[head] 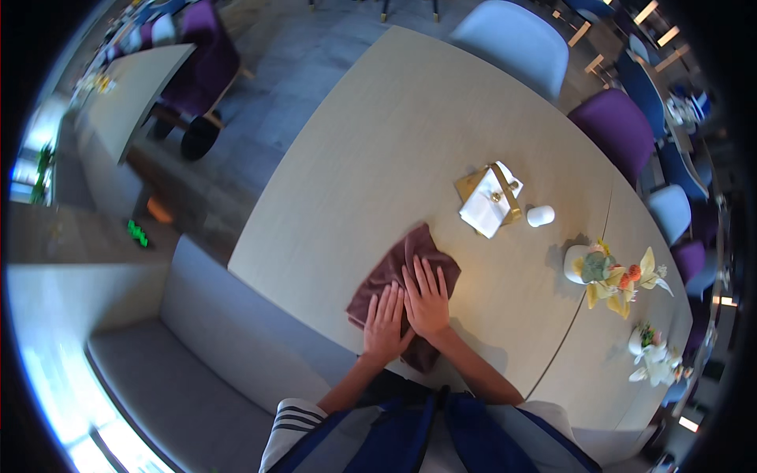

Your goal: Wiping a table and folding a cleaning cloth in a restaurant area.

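A brown cloth [389, 264] lies rumpled on the light wood-look table [361, 154], close to the edge before me. My left hand [384, 325] rests flat on the cloth's near left part, fingers extended and nearly together. Beside it, my right hand [427, 300] presses palm-down on the cloth a little farther out, fingers slightly spread. Neither hand has its fingers closed around the fabric. The cloth's near end hangs toward my wrists, and its middle is partly hidden under both hands.
Beyond the cloth stands a gold holder [513, 207] with white napkins [486, 208], beside a small white cylinder [540, 216]. Artificial-looking flowers in a white vase [575, 264] and a second flower pot [636, 341] are at right. A grey bench [177, 378] borders the table; chairs [514, 44] line its far side.
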`<state>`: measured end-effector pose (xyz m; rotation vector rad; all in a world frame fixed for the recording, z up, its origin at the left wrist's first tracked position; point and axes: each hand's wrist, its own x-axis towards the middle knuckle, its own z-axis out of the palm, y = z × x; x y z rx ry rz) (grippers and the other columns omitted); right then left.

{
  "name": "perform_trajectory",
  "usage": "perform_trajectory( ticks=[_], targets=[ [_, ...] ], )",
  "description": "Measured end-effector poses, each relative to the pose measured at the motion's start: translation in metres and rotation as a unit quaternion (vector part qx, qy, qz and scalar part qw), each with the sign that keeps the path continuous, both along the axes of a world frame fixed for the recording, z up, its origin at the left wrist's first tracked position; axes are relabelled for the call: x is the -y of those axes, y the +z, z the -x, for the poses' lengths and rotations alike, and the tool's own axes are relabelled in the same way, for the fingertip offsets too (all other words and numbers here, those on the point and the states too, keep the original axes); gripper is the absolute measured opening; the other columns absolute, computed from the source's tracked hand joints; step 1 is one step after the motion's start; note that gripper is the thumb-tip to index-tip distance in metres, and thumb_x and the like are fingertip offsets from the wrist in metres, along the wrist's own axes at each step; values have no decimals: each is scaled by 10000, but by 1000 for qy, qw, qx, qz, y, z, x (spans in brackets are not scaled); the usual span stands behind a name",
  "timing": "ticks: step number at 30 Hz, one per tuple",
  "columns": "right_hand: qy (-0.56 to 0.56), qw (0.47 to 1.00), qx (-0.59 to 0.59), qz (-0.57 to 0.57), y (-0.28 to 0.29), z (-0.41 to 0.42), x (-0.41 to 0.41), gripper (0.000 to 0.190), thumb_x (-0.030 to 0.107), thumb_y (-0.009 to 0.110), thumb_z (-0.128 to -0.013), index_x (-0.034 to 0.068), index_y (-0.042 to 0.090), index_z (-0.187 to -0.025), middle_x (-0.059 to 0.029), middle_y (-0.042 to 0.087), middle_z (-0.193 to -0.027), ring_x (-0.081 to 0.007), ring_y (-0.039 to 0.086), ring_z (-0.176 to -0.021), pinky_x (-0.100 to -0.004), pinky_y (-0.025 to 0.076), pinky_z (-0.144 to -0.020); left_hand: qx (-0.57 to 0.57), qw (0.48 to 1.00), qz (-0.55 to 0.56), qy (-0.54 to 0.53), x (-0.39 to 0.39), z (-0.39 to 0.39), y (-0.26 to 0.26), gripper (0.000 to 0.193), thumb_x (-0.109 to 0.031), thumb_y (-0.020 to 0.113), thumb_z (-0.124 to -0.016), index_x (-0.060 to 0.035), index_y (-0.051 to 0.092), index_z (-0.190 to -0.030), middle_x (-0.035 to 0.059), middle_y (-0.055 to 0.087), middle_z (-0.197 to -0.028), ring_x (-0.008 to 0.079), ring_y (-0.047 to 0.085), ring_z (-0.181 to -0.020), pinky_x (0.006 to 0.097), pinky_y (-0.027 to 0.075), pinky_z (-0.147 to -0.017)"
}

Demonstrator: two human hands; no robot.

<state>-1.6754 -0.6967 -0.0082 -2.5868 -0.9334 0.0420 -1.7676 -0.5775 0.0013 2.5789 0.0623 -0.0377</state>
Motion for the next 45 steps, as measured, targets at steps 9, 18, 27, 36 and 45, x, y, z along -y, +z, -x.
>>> perform_trajectory(
  ticks=[9,18,27,36,45],
  targets=[
    [-186,980,71,-5,-15,-153,-139,440,173,508,-993,72,501,-1421,-112,412,-1544,-281,379,-1433,-487,259,-1192,132,983,-112,68,-264,-185,-33,616,-295,470,-1014,8,318,-1529,204,303,-1596,353,260,-1494,499,182,-1220],
    [-195,980,0,46,-7,-62,-92,428,165,480,-1000,61,503,-1415,-149,365,-1573,-329,324,-1464,-516,233,-1197,-6,991,-125,47,-214,-52,-33,674,-321,537,-972,18,333,-1518,228,269,-1603,367,230,-1504,519,148,-1230],
    [-128,990,-62,19,17,17,-166,680,512,614,-886,3,555,-1333,-279,293,-1571,-488,232,-1464,-646,136,-1176,-55,991,-96,-76,-243,44,-18,603,-236,618,-902,-122,441,-1467,208,393,-1514,378,381,-1404,520,262,-1181],
    [-144,989,15,-3,-17,-126,-318,626,450,643,-879,93,555,-1386,-210,346,-1565,-431,275,-1463,-620,167,-1183,-114,973,73,184,-342,-153,-40,445,-360,455,-1011,42,560,-1172,223,617,-778,416,604,-700,479,505,-767],
    [-364,927,84,-34,-19,-242,-294,477,299,558,-961,79,539,-1384,-121,390,-1559,-313,346,-1446,-499,244,-1195,-215,924,277,149,-376,-158,-62,618,-516,393,-1052,56,620,-1103,229,654,-912,332,628,-868,411,474,-825]
  ],
)
